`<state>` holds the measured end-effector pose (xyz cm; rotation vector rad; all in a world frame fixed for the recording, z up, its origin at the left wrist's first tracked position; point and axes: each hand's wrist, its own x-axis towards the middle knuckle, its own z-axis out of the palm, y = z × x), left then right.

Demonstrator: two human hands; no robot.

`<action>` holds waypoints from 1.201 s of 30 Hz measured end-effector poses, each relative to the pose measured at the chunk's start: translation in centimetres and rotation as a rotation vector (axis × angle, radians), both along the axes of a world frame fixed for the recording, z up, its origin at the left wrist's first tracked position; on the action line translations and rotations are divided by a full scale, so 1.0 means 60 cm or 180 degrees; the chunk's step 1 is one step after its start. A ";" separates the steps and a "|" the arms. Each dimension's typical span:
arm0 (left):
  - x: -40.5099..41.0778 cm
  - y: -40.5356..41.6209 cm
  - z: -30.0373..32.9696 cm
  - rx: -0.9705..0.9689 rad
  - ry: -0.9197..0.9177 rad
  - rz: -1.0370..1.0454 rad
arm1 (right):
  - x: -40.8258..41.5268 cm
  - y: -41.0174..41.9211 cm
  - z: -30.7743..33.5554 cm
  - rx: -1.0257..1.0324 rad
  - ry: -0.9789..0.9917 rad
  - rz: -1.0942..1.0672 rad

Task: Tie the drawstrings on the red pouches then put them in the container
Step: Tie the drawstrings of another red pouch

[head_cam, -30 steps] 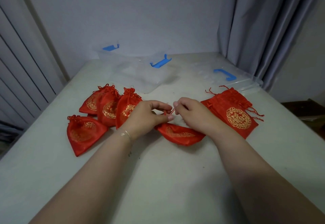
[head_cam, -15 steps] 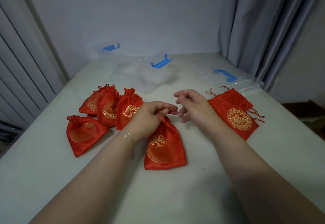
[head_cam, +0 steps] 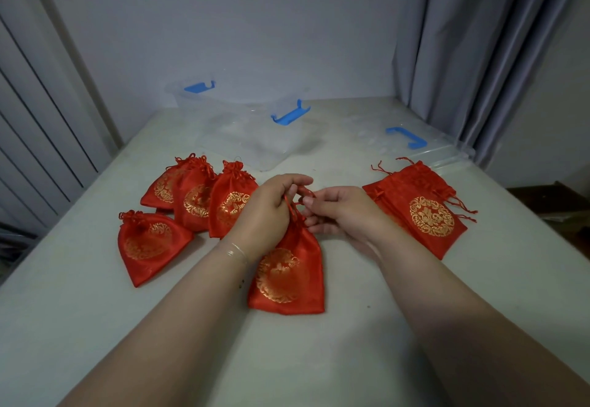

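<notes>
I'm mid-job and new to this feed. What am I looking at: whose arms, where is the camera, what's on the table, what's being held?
No machine here: a person's bare arms, filmed by one head-worn camera looking down. The left hand and right hand pinch the drawstring of the middle red pouch on the table. Four gathered pouches lie left; a flat stack of pouches lies right. The clear container with blue clips sits behind, its lid to the right.
</notes>
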<state>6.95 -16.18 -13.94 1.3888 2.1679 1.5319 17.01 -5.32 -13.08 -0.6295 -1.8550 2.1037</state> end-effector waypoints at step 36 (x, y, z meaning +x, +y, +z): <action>-0.006 -0.018 0.034 -0.1395 0.0401 0.0464 | -0.005 -0.032 0.001 0.1356 0.0574 -0.0556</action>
